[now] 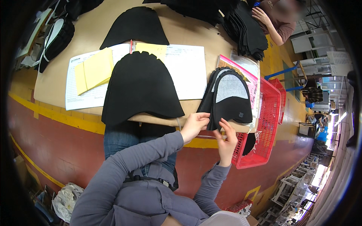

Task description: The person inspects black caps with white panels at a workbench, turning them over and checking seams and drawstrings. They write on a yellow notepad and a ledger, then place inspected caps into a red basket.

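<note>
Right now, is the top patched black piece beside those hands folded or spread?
Spread: the top patched black piece shows its curved outline and pale grey patch, with no fold visible.

Lighting is moderately bright and fairly even across the surface [88, 28]; shadows are soft. White sheets [190, 71] read brightest there, while the black pieces [145, 86] show little tonal detail. Glare concentrates at far right — a bright strip [340, 119] is overexposed. Fisheye distortion bends edges toward a dark rim — the co-worker's head [292, 10] is blurred.
</note>
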Motion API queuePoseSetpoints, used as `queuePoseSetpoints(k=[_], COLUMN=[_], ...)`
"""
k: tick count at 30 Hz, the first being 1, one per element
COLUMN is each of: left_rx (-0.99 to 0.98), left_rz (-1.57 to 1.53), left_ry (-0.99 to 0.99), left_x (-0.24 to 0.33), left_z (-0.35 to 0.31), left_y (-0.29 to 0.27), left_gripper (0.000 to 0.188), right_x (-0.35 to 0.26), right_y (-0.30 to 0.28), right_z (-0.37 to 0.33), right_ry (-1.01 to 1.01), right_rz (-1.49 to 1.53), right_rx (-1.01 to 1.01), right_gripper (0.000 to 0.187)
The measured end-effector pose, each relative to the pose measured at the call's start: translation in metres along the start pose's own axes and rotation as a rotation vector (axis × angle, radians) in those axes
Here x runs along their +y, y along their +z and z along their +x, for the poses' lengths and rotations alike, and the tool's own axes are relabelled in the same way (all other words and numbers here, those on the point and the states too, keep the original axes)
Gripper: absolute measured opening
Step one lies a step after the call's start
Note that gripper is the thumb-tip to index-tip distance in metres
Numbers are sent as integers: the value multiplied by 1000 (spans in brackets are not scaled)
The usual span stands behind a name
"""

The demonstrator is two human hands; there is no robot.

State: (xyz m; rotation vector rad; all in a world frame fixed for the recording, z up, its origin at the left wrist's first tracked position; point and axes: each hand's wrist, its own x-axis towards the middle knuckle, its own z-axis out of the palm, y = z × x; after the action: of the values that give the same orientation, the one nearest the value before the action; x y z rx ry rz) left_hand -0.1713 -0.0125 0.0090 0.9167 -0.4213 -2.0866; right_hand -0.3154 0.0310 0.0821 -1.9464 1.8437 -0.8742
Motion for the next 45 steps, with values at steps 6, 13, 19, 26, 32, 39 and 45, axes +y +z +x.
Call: queuePoseSetpoints(k=[6,13,19,26,32,39,45], left_rx=[-9,40,-74,58,265,143,168], left_rz=[53,1,390,913,1373,1995,2176], left_ry=[2,38,349,1178,1885,1280,1550], left_x=[7,3,59,276,447,535,548], left_z=[-4,-4,-11,9,65,83,85], left_y=[2,-2,0,54,86,103,105], left_gripper=[34,33,27,21,15,34,32], right_x=[11,-3,-1,28,47,43,50], right_y=[12,30,35,47,50,51,59], right_z=[-1,-1,0,17,28,28,25], right_ry=[-41,-55,-103,-80,92,84,83], right_rz=[50,80,33,227,581,510,535], right_rx=[61,56,-13,22,-3,48,91], right_gripper=[25,24,35,18,13,7,6])
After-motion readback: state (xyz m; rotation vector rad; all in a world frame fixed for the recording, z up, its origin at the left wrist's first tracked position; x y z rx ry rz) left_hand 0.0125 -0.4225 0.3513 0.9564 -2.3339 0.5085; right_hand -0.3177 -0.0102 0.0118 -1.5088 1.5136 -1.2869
